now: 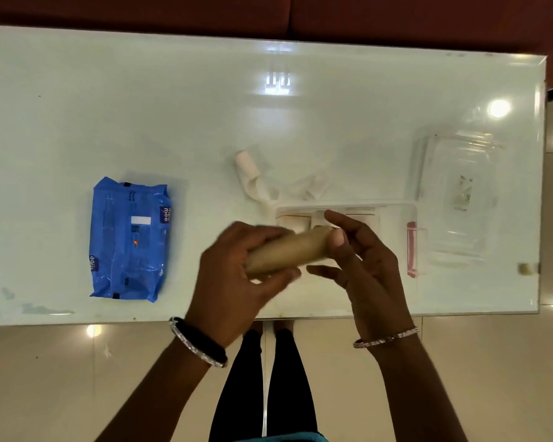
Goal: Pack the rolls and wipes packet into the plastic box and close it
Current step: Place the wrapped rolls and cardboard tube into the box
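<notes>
My left hand (237, 279) grips a tan cardboard roll (288, 250) just above the near part of the table. My right hand (361, 263) touches the roll's right end with its fingertips, fingers spread. Behind the hands lies the clear plastic box (393, 218) with a pink clasp (411, 248) on its right side; something pale lies inside it. A white roll (246, 164) with loose strips and another white roll (316, 186) lie beyond the box. The blue wipes packet (130, 239) lies flat at the left. The clear lid (457, 186) rests at the right.
The white glossy table (141, 106) reflects ceiling lights. A small pale object (525, 268) sits at the table's right edge. My legs and the tiled floor (77, 378) show below the near edge. A dark red sofa (396, 14) runs behind the far edge.
</notes>
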Demonstrator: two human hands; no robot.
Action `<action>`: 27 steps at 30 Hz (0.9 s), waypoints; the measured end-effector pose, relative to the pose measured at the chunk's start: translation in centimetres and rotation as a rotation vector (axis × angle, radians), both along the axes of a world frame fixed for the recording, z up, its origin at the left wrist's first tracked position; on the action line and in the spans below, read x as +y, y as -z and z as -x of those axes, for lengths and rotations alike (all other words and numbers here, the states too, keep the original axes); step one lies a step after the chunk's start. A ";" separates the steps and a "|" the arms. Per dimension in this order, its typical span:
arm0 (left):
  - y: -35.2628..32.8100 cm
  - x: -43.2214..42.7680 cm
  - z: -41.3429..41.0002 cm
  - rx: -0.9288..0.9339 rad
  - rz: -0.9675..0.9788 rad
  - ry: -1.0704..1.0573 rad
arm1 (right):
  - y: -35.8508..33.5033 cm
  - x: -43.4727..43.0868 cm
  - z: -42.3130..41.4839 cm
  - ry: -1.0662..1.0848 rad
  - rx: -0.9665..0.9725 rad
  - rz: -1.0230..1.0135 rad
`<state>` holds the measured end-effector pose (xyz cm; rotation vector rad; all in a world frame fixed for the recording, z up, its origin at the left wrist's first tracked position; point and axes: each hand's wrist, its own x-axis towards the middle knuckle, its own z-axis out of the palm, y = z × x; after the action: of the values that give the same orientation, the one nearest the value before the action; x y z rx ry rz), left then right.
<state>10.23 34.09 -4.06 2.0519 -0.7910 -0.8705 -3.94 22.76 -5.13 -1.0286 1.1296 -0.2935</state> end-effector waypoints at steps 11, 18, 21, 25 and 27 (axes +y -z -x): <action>2.2 0.4 3.5 0.008 -0.141 -0.187 | 2.5 -3.1 6.9 -0.072 0.451 0.067; 4.2 1.6 3.6 0.072 -0.218 -0.153 | 5.4 -1.7 4.2 -0.281 0.740 0.092; 4.6 1.7 3.6 0.095 -0.215 -0.192 | 6.5 -1.3 2.8 -0.292 0.796 0.058; 4.9 1.8 3.5 0.107 -0.189 -0.206 | 7.5 -0.8 1.6 -0.313 0.939 0.081; 5.0 1.8 3.4 0.107 -0.178 -0.209 | 7.6 -0.5 1.2 -0.346 1.010 0.129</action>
<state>6.79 35.92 -9.08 2.1753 -0.4443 -0.9506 -5.15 22.28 -12.76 -1.5207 1.7935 0.5044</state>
